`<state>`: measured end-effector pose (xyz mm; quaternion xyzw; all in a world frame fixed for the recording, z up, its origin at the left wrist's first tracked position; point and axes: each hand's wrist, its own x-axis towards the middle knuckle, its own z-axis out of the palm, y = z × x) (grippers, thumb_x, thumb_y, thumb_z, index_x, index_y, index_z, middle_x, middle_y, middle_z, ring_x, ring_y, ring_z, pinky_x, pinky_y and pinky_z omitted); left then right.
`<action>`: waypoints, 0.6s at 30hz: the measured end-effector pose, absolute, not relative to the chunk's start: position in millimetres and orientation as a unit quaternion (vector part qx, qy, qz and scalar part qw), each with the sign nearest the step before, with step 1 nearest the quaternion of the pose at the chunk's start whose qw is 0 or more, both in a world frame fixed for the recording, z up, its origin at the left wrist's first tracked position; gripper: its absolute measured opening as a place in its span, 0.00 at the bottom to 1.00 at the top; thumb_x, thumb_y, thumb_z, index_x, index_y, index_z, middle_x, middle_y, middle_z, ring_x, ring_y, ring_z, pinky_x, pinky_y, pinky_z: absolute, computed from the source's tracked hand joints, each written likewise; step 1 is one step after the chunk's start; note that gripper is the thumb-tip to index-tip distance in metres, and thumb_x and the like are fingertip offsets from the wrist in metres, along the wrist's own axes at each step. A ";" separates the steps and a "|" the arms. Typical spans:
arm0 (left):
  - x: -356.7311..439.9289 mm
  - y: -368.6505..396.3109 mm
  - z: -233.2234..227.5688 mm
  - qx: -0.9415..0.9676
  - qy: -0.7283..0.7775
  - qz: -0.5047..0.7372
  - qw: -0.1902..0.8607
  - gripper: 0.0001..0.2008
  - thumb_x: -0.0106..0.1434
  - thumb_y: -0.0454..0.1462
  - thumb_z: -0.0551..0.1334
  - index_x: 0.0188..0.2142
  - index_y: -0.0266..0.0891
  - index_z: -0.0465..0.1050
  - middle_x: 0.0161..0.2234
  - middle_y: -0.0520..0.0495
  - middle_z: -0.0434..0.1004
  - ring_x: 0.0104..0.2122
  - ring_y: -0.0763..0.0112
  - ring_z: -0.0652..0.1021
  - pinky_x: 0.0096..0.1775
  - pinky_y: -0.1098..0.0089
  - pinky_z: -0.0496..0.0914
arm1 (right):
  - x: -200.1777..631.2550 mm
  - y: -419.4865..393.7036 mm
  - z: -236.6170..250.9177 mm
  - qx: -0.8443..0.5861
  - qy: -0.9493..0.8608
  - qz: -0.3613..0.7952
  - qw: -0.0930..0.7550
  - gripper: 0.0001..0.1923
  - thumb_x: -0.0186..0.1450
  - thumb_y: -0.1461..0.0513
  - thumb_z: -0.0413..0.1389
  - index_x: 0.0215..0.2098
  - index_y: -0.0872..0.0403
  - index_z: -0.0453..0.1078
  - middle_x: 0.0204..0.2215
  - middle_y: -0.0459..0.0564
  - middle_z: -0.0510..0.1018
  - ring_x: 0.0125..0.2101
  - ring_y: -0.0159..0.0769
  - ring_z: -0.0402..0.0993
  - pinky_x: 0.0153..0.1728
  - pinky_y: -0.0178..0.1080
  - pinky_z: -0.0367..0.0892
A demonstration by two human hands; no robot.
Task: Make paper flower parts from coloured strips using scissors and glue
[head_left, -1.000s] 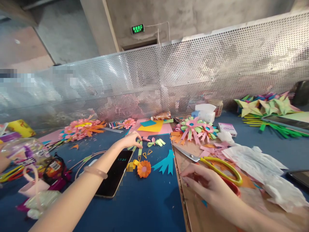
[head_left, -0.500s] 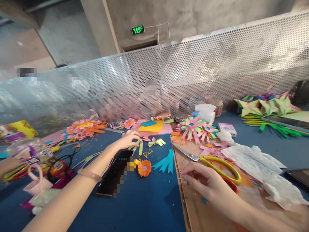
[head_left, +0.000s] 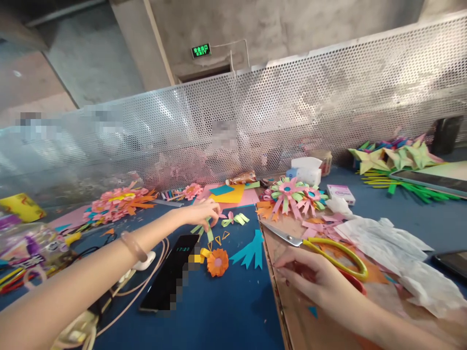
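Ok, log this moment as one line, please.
left hand: reaching, fingertips at green paper strips | right hand: flat on cardboard sheet, beside yellow-handled scissors | phone on blue table

I can't see my left hand's [head_left: 202,212] fingertips; they curl over green paper strips [head_left: 204,228]. A pixelated patch covers part of the phone [head_left: 171,277]. My right hand [head_left: 314,282] hides part of the scissors [head_left: 328,250]. Both forearms run off the bottom edge.
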<state>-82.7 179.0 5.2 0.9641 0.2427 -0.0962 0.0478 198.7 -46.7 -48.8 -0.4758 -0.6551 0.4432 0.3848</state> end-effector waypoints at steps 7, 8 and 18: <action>-97.0 179.9 1.3 0.959 0.267 -0.068 0.059 0.06 0.53 0.42 0.66 0.27 0.43 0.76 0.39 0.49 0.68 0.43 0.63 0.67 0.45 0.67 0.59 | 198.6 -47.2 -51.6 -0.470 -0.662 0.441 0.383 0.10 0.65 0.54 0.51 0.35 0.49 0.69 0.26 0.43 0.69 0.23 0.27 0.61 0.22 0.30 0.58; -100.0 178.4 1.1 0.958 0.275 -0.063 0.061 0.07 0.53 0.43 0.66 0.29 0.44 0.76 0.39 0.49 0.69 0.42 0.64 0.68 0.45 0.68 0.60 | 198.8 -47.1 -51.6 -0.469 -0.666 0.439 0.380 0.09 0.65 0.54 0.51 0.35 0.49 0.69 0.26 0.43 0.70 0.24 0.28 0.62 0.23 0.30 0.59; -124.2 147.1 -1.7 0.961 0.274 -0.031 0.040 0.15 0.60 0.33 0.58 0.47 0.44 0.72 0.47 0.45 0.75 0.47 0.65 0.73 0.51 0.64 0.64 | 199.8 -49.0 -52.9 -0.473 -0.678 0.418 0.376 0.11 0.65 0.52 0.49 0.37 0.48 0.69 0.27 0.43 0.71 0.24 0.29 0.62 0.24 0.32 0.60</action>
